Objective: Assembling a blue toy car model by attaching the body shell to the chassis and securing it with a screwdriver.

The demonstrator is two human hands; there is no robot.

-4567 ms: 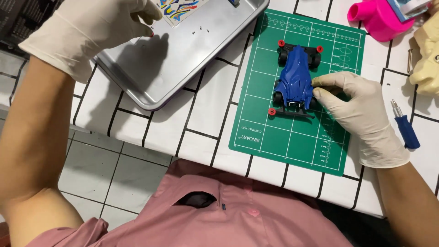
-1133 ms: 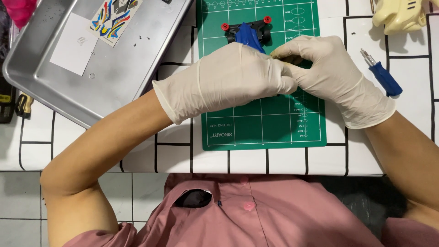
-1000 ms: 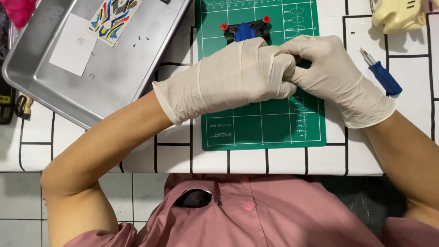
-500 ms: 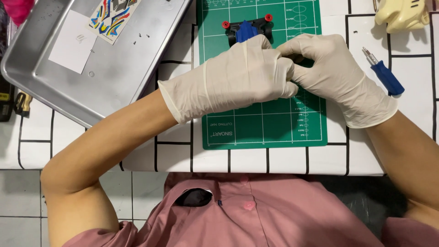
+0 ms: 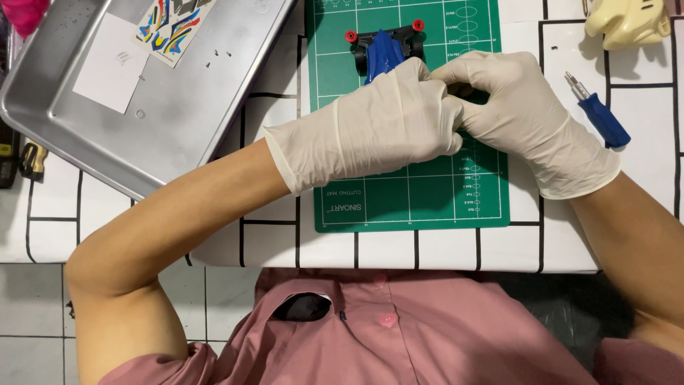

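Observation:
A blue toy race car (image 5: 383,51) with black chassis and red wheel hubs lies on a green cutting mat (image 5: 406,199). My left hand (image 5: 377,128), in a white glove, covers the car's near half and grips it. My right hand (image 5: 520,114), also gloved, presses against the left hand's fingertips at the car's near right side. Only the car's far end shows; what the fingers pinch is hidden.
A metal tray (image 5: 178,121) with a colourful sticker sheet (image 5: 171,25), a white paper and tiny screws sits at the left. A blue-handled screwdriver (image 5: 598,110) lies right of the mat. A cream plastic part (image 5: 627,18) is at the far right, a pink object (image 5: 25,14) far left.
Since 4.6 s ago my left hand left the tray and joined the right hand on the car. Over the last second both hands stay clasped there, shifting only slightly.

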